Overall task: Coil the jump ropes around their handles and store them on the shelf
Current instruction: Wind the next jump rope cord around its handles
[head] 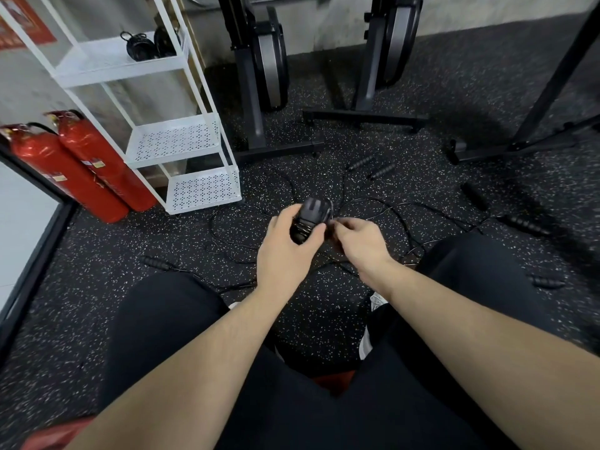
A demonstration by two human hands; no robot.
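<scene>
Winding a jump rope into a bundle, a seated person holds the paired handles (306, 222) in the left hand (285, 245), whose fingers curl round the lower end so the grips stay together while cord is laid over them. The right hand (357, 241) sits just beside the bundle, its fingers pinching a thin run of cord (334, 220) close to the handles, apparently to keep tension on the wrap; motion blur hides exactly how the fingertips lie.

The bundle hangs above the floor (162, 241), between the person's knees and the white shelf (181, 138). Loose cords (383, 203) sprawl across the speckled rubber beneath the hands, and several more handles (360, 163) lie scattered well apart, so more ropes appear to await coiling. Two dark coiled ropes (139, 47) already sit on the top tier of the shelf, which suggests the job is partly done.

Two red extinguishers (81, 170) lean beside the shelf, and dark exercise machines (266, 60) stand behind.
</scene>
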